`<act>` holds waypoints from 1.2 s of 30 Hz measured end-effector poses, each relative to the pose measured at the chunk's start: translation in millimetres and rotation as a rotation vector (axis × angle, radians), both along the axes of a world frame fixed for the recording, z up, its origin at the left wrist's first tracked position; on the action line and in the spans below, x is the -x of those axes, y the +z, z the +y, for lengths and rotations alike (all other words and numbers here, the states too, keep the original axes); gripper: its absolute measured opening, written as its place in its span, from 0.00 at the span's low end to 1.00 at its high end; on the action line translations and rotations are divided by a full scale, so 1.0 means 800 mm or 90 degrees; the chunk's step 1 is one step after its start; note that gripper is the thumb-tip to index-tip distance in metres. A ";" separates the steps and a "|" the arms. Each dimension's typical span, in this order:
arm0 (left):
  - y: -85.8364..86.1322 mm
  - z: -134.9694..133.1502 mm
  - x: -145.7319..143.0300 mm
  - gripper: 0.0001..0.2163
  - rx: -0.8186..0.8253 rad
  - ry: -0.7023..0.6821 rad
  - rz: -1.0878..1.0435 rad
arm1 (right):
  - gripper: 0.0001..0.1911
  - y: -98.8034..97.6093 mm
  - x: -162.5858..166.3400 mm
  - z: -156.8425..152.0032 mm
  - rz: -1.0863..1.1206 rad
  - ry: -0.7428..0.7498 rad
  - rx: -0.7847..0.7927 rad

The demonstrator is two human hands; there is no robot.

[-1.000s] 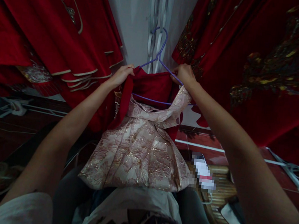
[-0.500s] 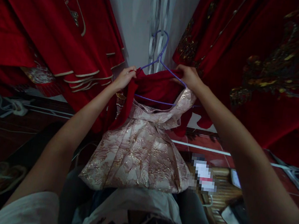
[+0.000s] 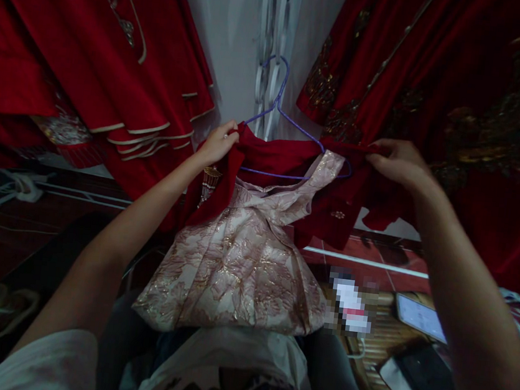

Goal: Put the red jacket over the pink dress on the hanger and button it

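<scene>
A small dress with a pink-and-gold brocade skirt (image 3: 236,274) and a red velvet jacket part (image 3: 274,156) hangs on a purple wire hanger (image 3: 275,96) in front of me. My left hand (image 3: 219,143) is closed on the red fabric at the hanger's left shoulder. Out to the right, my right hand (image 3: 397,164) is closed on the red jacket's right side, which it holds away from the hanger's right end.
Red embroidered garments (image 3: 92,57) hang at left and more red garments (image 3: 461,118) hang at right, with a white wall (image 3: 232,29) between. A phone (image 3: 419,316) lies on a wooden stool (image 3: 385,334) at lower right. The tiled floor (image 3: 365,257) shows below.
My right hand has moved from the hanger's right shoulder outward to the right, pulling the red fabric with it. The left hand stays on the left shoulder.
</scene>
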State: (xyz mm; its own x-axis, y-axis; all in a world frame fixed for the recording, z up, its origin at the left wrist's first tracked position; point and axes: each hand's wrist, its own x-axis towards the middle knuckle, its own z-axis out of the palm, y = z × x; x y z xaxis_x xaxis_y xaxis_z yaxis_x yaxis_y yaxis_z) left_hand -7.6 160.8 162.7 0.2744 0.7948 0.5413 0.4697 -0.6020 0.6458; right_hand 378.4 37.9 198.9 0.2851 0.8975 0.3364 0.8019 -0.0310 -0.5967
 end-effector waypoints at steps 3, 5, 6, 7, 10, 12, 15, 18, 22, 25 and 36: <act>-0.004 -0.014 0.003 0.03 -0.082 0.050 0.053 | 0.05 0.001 0.024 -0.018 0.221 0.087 0.061; -0.008 -0.028 0.008 0.05 -0.130 0.073 0.094 | 0.04 -0.007 0.042 -0.022 0.322 0.131 0.058; -0.010 -0.034 0.011 0.07 -0.139 0.074 0.113 | 0.04 -0.014 0.052 -0.021 0.352 0.135 0.048; -0.013 -0.040 0.013 0.08 -0.138 0.070 0.131 | 0.06 -0.023 0.062 -0.018 0.372 0.134 0.031; -0.022 -0.053 0.014 0.09 -0.105 0.057 0.145 | 0.13 -0.054 0.098 0.003 0.345 0.084 -0.091; -0.030 -0.058 0.005 0.09 -0.084 0.053 0.121 | 0.14 -0.074 0.133 0.019 0.329 0.133 -0.124; -0.045 -0.068 -0.018 0.08 -0.038 -0.006 0.084 | 0.14 -0.095 0.200 0.037 0.312 0.266 -0.138; -0.065 -0.080 -0.038 0.09 0.027 -0.058 0.024 | 0.11 -0.102 0.258 0.042 0.298 0.366 -0.165; -0.089 -0.090 -0.040 0.11 0.031 -0.073 -0.142 | 0.12 -0.102 0.278 0.033 0.376 0.404 -0.145; -0.098 -0.094 -0.036 0.12 0.033 -0.088 -0.222 | 0.17 -0.101 0.267 0.020 0.469 0.435 -0.079; -0.099 -0.109 -0.032 0.06 0.029 0.012 -0.291 | 0.16 -0.118 0.256 0.017 0.463 0.426 -0.174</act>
